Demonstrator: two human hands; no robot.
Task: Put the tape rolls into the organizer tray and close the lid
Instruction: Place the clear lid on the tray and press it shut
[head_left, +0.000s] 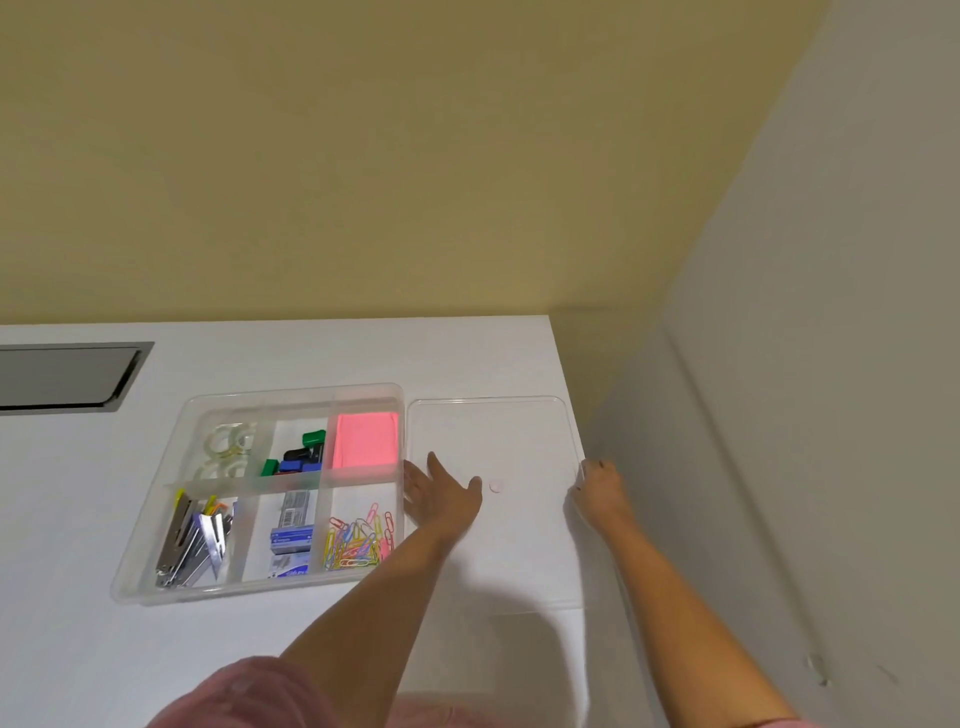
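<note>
A clear organizer tray (156, 512) sits on the white table. Its far left compartment holds several clear tape rolls (227, 449). Flat on the table, to the right of the tray, lies the clear lid (493, 436). My left hand (441, 493) rests at the lid's left edge with fingers spread, next to the tray's right wall. My right hand (600, 488) curls over the lid's right edge at the table's side. Whether either hand has lifted the lid, I cannot tell.
The other compartments hold a pink pad (366, 439), binder clips (298, 457), staplers (195, 540), staple boxes (291, 540) and coloured paper clips (358, 540). A grey recessed panel (62, 376) lies at the table's far left. A grey wall (779, 467) stands just right of the table.
</note>
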